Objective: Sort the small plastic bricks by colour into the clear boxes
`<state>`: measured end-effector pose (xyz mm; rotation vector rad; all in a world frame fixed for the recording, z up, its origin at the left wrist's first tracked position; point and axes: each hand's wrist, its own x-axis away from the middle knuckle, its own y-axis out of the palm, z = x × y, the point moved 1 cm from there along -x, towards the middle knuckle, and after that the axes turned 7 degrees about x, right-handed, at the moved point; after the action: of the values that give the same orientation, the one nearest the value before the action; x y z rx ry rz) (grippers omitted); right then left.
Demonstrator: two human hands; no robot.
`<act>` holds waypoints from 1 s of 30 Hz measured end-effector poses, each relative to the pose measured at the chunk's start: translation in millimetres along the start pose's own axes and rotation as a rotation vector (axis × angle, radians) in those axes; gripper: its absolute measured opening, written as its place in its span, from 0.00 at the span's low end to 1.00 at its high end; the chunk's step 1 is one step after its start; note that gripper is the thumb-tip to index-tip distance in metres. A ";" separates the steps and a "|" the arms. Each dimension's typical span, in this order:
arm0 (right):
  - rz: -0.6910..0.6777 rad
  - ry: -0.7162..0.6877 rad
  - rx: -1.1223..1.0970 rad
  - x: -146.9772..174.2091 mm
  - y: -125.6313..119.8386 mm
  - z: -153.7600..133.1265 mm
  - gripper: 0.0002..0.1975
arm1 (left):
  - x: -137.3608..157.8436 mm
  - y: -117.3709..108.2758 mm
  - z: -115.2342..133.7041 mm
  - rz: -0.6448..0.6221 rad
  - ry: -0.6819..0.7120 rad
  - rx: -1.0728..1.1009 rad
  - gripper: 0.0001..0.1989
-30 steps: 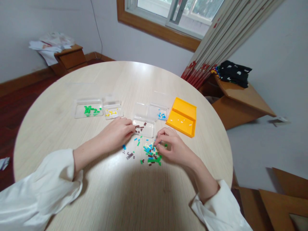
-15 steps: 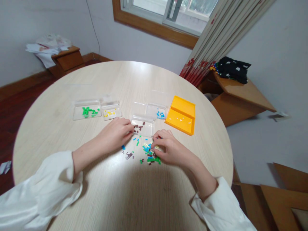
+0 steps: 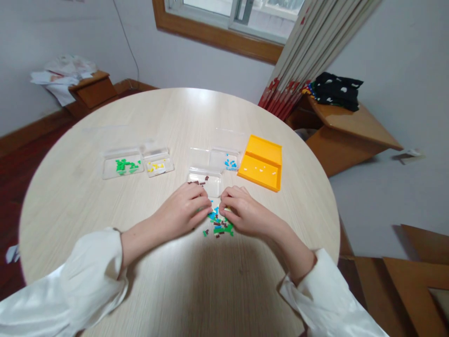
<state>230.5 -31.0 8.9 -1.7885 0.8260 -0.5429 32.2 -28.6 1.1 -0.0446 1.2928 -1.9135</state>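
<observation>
Left hand (image 3: 185,208) has come off the clear tray (image 3: 214,186) and down to the near side, now at the left edge of the mixed brick pile (image 3: 219,227); it covers loose bits visible before. Right hand (image 3: 247,211) little changed, at the pile's right edge. Consequence: both hands now work the one pile, fingertips facing, a narrow gap between. Fingers of each bunched, thumb near forefinger; whether either pinches a brick, cannot tell. Brown bricks (image 3: 206,178) lie in the tray just beyond the left hand. Yellow case (image 3: 260,179) on the desk (image 3: 182,295), beyond the right hand.
</observation>
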 end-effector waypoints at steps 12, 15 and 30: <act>0.209 0.128 -0.216 -3.0 -4.2 0.6 0.05 | -0.7 18.4 3.6 -0.043 -0.005 0.049 0.09; 0.245 0.142 -0.278 -3.6 -2.6 -0.8 0.05 | -0.1 19.6 3.2 -0.079 -0.006 0.052 0.09; 0.480 0.143 -0.319 -5.4 3.2 4.5 0.07 | -0.2 24.0 3.1 -0.099 -0.038 0.035 0.09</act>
<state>229.2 -24.8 4.4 -1.7579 1.4570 -0.2308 47.9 -34.4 -16.3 -0.1288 1.2518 -2.0084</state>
